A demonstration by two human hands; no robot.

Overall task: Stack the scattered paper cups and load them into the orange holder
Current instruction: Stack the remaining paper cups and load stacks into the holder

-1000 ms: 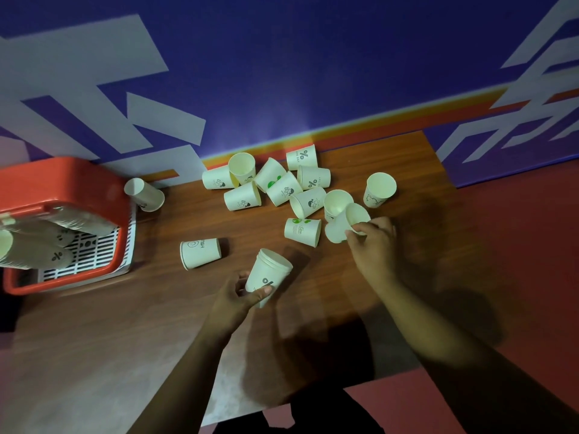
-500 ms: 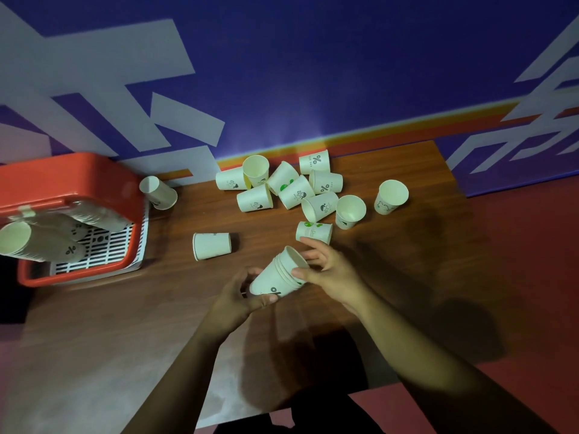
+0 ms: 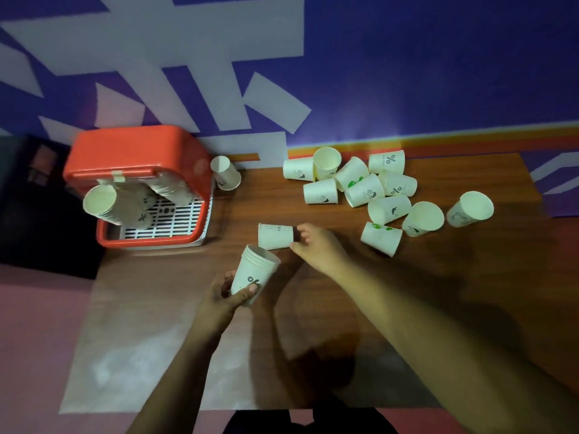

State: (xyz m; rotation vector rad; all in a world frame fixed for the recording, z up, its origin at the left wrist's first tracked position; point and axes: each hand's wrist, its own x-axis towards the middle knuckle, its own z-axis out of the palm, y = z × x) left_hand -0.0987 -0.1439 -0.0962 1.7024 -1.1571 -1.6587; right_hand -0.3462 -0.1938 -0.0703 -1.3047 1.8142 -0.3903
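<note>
My left hand [image 3: 224,297] grips a short stack of nested paper cups [image 3: 255,275], mouth tilted up and away. My right hand [image 3: 318,245] reaches to a single cup lying on its side [image 3: 275,235]; thumb and fingers touch its base end, and I cannot tell if they have closed on it. Several loose white cups [image 3: 365,189] lie scattered at the back of the wooden table [image 3: 313,339]. The orange holder [image 3: 138,158] stands at the left with stacks of cups [image 3: 103,205] lying in it.
One cup [image 3: 225,173] lies beside the holder's right wall. A cup stands apart at the far right [image 3: 470,208]. A blue and white wall rises behind the table. Pink floor shows at the left and below.
The right hand let go of the stack after nesting a cup into it and moved left to the lone lying cup. The view has shifted left.
</note>
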